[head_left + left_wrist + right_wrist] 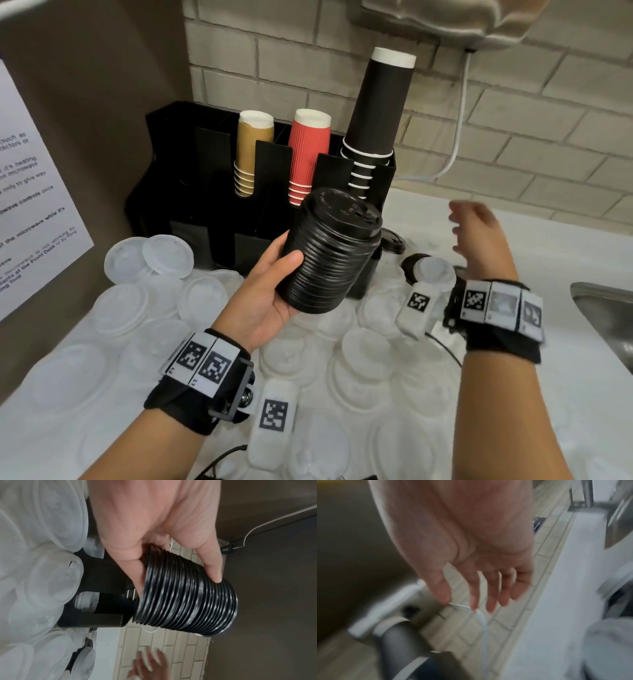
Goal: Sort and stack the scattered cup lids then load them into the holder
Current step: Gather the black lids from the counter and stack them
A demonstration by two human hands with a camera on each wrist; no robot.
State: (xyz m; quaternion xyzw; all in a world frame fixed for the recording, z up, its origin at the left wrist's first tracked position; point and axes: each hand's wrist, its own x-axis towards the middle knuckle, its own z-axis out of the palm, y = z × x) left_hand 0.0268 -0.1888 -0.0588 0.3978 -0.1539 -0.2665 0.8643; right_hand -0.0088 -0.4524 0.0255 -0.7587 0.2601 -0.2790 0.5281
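At frame centre, above the counter (513, 394), the left hand (270, 301) grasps one tall stack of black lids (329, 253), thumb wrapped over the ribbed side, fingers underneath; stack tilted, top pointing toward 1 o'clock, airborne and touching nothing else. The individual lids in it are too tightly nested for a reliable count. Left wrist view confirms: thumb (211, 566) lies along the rims, palm cupping the base. At 3 o'clock of the stack, well apart, the right hand (479, 236) is raised, fingers (489, 593) spread and released, holding nothing; motion-blurred. At 12 o'clock sits one black holder (191, 192) with three cup stacks: tan (251, 150), red (306, 154), black (376, 113). Near the holder's 4 o'clock corner, two more black lids (394, 240) on the counter, one partly under a clear lid. Clear lids (168, 255) cover the counter from 6 to 9 o'clock; overlapping, count not determinable. One sink (613, 308) edge at 4 o'clock.
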